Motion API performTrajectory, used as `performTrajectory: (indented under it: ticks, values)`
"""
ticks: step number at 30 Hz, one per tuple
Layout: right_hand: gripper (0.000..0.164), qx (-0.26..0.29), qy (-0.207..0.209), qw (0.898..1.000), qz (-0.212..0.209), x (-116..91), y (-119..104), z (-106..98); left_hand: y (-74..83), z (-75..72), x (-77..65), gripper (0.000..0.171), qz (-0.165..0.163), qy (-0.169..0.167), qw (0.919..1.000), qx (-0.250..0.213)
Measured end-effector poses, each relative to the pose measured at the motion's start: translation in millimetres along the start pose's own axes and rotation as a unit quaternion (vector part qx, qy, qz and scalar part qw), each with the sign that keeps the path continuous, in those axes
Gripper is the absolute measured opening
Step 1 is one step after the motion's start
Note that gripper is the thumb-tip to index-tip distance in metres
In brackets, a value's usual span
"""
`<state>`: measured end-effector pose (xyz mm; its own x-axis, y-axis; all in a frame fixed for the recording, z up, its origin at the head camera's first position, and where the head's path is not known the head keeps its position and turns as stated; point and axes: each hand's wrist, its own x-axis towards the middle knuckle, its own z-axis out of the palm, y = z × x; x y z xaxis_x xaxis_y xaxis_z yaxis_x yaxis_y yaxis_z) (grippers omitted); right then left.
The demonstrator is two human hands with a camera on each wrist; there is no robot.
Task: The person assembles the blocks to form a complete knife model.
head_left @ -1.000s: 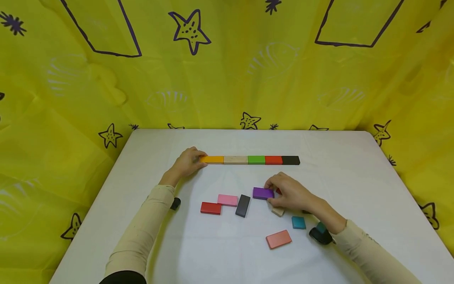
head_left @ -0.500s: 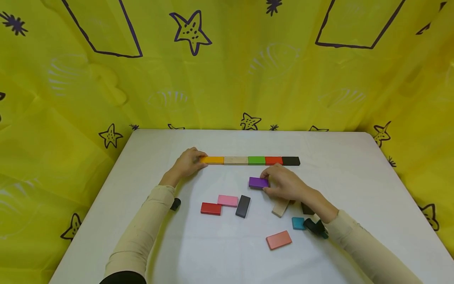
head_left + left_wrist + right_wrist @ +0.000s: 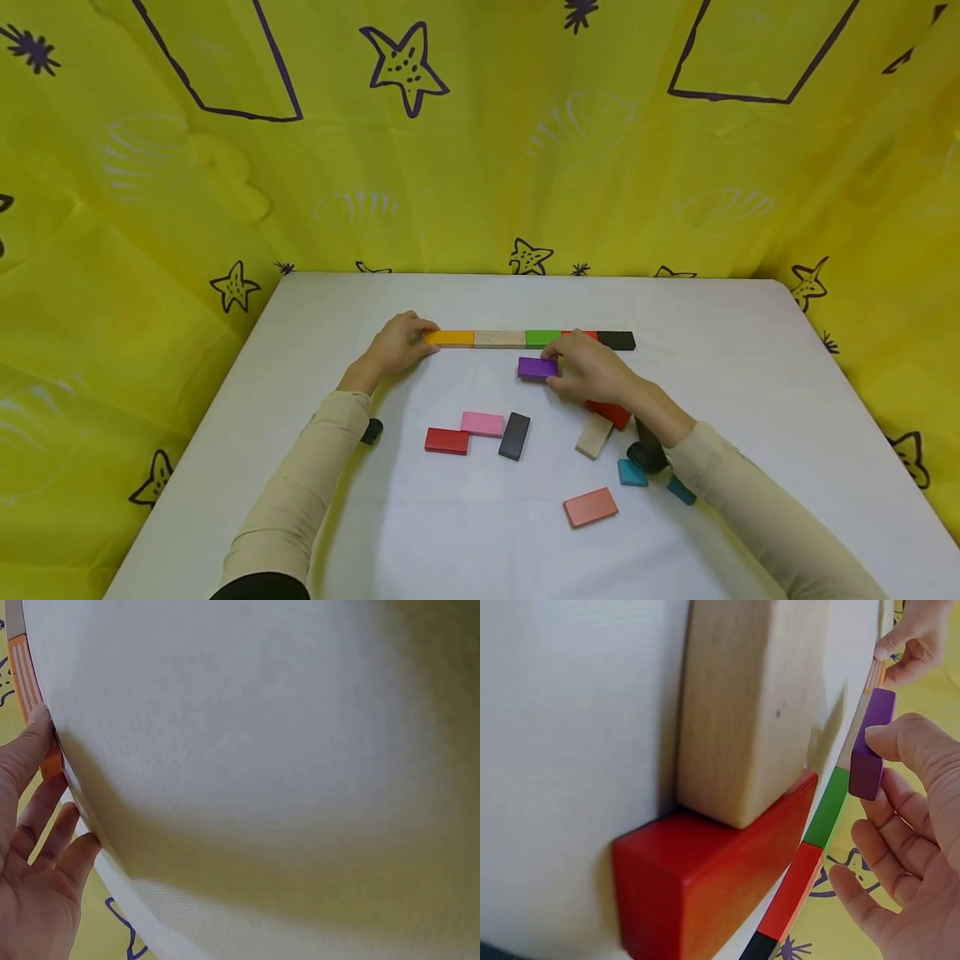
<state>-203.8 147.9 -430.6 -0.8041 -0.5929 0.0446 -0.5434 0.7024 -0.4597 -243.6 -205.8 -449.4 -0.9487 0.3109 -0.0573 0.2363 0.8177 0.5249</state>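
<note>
A straight row of wooden blocks lies across the far part of the table: orange [image 3: 453,338], plain wood [image 3: 500,339], green [image 3: 542,338], red [image 3: 581,335] and black [image 3: 617,340]. At the row's left end my left hand [image 3: 393,343] pinches the orange block, thumb on the near side and fingers behind, as the left wrist view shows. Just in front of the green block, a purple block [image 3: 536,367] is held by its right end between the thumb and fingers of my right hand [image 3: 596,367]. That hand partly covers the row's red block in the head view.
Nearer me lie loose blocks: red [image 3: 447,441], pink [image 3: 482,424], dark grey [image 3: 514,436] and salmon [image 3: 590,507]. Under the right forearm are a plain wood block [image 3: 594,437] touching a red one [image 3: 712,870], and teal ones [image 3: 632,472]. A yellow patterned cloth [image 3: 480,167] hangs behind the table.
My right hand has carried the purple block away from me and slightly left, from among the loose blocks to near the row. My left hand has stayed at the orange block.
</note>
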Motion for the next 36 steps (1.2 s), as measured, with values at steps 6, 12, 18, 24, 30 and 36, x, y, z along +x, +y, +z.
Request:
performTrajectory:
  ticks: [6,12,18,24,30,36]
  values:
    - [0.031,0.000,-0.003,1.000,0.008,7.5,-1.0,1.0,0.3,-0.6,-0.9,0.036,-0.004,-0.001,1.0000,-0.006]
    - [0.031,0.000,-0.004,1.000,0.004,12.6,-1.1,2.6,0.2,0.5,-0.6,0.036,-0.009,-0.002,0.9999,-0.007]
    - [0.032,0.002,-0.008,1.000,0.007,16.0,-0.7,3.1,-0.5,1.8,0.4,0.036,-0.005,0.001,1.0000,-0.003]
    - [0.033,-0.007,-0.011,1.000,0.016,20.2,1.5,4.4,-0.5,1.2,0.3,0.035,0.002,0.005,1.0000,0.002]
    - [0.035,-0.013,-0.013,1.000,0.018,23.3,3.6,6.7,-2.6,1.5,1.2,0.035,0.000,0.001,1.0000,0.006]
    - [0.035,-0.018,-0.011,1.000,0.011,24.7,2.6,7.8,-1.4,0.8,1.5,0.036,-0.010,-0.002,1.0000,0.000]
